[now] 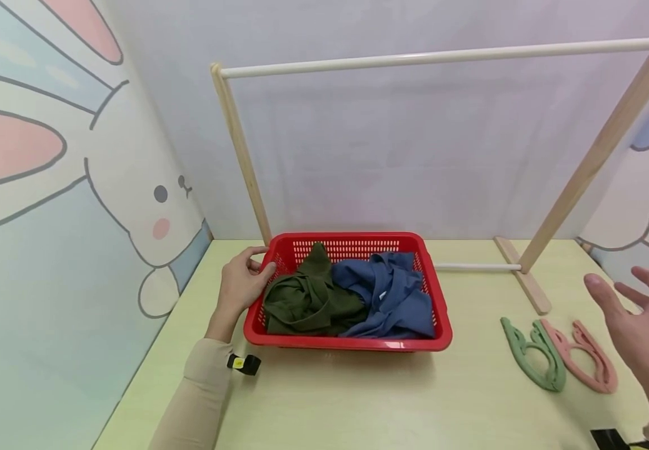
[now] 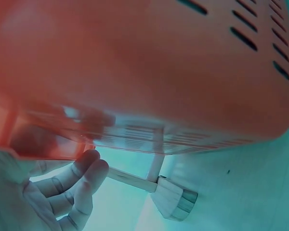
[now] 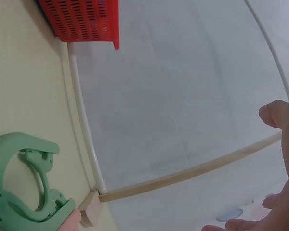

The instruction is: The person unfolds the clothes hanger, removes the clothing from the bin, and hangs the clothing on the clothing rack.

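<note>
My left hand (image 1: 240,282) grips the left rim of a red plastic basket (image 1: 347,342), thumb over the rim and fingers outside it. In the left wrist view the fingertips (image 2: 97,171) are curled at the underside of the basket's edge. Inside the basket lie a crumpled dark green garment (image 1: 310,301) on the left and a crumpled blue garment (image 1: 389,300) on the right. At the right edge my right hand (image 1: 648,325) is raised with its fingers spread and holds nothing. Nearest it on the table are a folded green hanger (image 1: 557,377) and a folded pink hanger (image 1: 607,380).
Behind the basket stands a rack with wooden posts (image 1: 597,150) and a white top rail (image 1: 442,58). A lower white bar (image 1: 476,267) runs near the table, joining a wooden foot (image 1: 529,284). A cartoon-printed wall panel (image 1: 77,300) borders the table's left side.
</note>
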`<move>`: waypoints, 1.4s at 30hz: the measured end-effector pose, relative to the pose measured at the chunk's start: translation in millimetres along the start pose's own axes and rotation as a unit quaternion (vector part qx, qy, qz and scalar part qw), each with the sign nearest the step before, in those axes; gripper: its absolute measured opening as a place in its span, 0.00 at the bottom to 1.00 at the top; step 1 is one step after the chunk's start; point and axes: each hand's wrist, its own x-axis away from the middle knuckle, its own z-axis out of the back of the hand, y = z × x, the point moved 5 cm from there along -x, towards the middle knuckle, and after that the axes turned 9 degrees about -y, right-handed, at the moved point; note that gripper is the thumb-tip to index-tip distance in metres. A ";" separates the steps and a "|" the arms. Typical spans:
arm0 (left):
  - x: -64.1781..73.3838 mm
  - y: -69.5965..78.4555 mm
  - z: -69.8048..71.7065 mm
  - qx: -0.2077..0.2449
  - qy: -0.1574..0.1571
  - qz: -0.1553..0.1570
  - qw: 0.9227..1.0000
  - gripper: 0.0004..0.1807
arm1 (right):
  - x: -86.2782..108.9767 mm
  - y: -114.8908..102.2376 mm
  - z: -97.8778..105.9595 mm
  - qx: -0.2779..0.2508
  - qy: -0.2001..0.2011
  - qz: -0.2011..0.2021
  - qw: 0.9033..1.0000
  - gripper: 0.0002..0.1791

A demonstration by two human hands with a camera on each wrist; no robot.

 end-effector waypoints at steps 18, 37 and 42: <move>-0.1 -6.4 -1.2 0.024 -0.006 0.010 1.000 0.24 | 18.5 56.0 4.1 0.010 -0.042 -0.070 0.997 0.57; 0.9 -7.2 -2.8 0.030 -0.026 0.024 0.999 0.25 | 19.4 101.8 -7.7 0.076 -0.112 -0.074 0.988 0.58; 1.0 -7.3 -3.7 0.028 -0.028 0.026 0.999 0.26 | 18.9 103.9 -9.0 0.082 -0.137 -0.075 0.984 0.59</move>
